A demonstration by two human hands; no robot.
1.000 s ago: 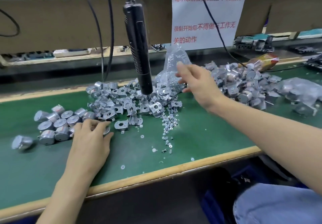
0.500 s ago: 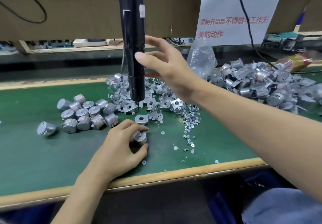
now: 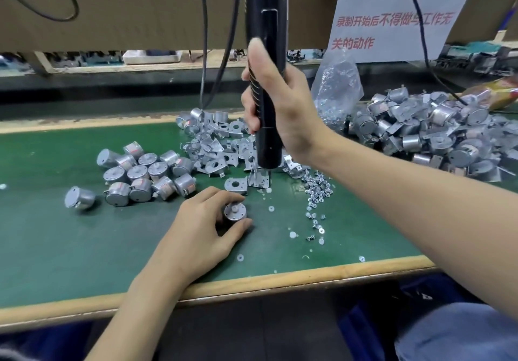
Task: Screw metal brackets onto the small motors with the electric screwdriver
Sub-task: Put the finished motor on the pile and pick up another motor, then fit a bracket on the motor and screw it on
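Gripping the electric screwdriver [image 3: 268, 147] in my right hand [image 3: 283, 108], fingers wrapped round its black barrel. It hangs upright, its long axis straight up and down, with the bit tip over the near edge of the bracket pile [image 3: 221, 150].

My left hand [image 3: 201, 231] pinches one motor [image 3: 235, 211] between thumb and fingers, standing on the green mat [image 3: 84, 248] with its shaft up. That's the relation that counts: the motor sits nearer to me than the bit and a little to its left, well below it. Its face is bare, no bracket on it yet.

One flat bracket [image 3: 236, 185] lies just beyond the motor, between it and the bit, and my left hand is the closer one to it. I reckon that goes on first.

The motors are short, smooth metal drums. The brackets are thin stamped plate, bent, each with a round hole. The screws [image 3: 316, 189] are tiny and bright, scattered right of the bit. Loose motors [image 3: 145, 175] cluster to the left, and a tangled heap of motors with brackets [image 3: 437, 136] sits far right.
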